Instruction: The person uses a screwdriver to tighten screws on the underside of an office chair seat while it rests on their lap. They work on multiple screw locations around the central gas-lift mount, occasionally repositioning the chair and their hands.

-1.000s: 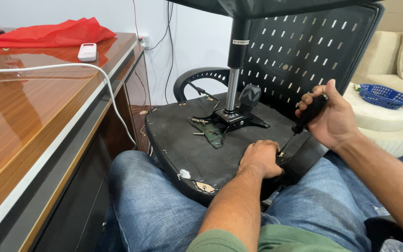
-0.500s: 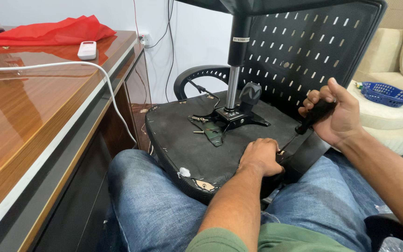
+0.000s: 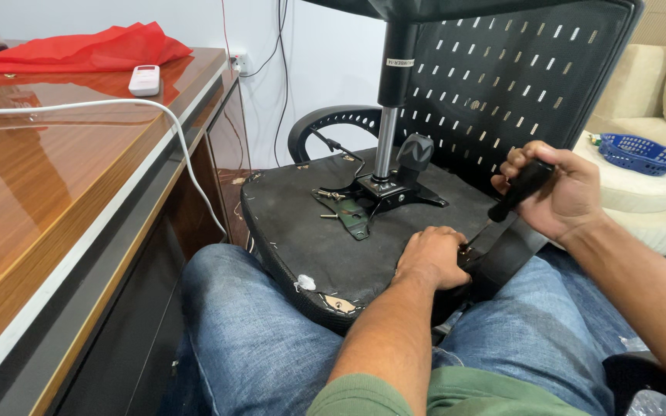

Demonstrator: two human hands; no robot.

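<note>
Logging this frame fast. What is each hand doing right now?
Left hand: pressed palm-down on the seat edge, holding nothing visible.
Right hand: closed around the screwdriver handle.

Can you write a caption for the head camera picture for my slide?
Right hand grips a black-handled screwdriver while left hand steadies an upturned chair seat.
</note>
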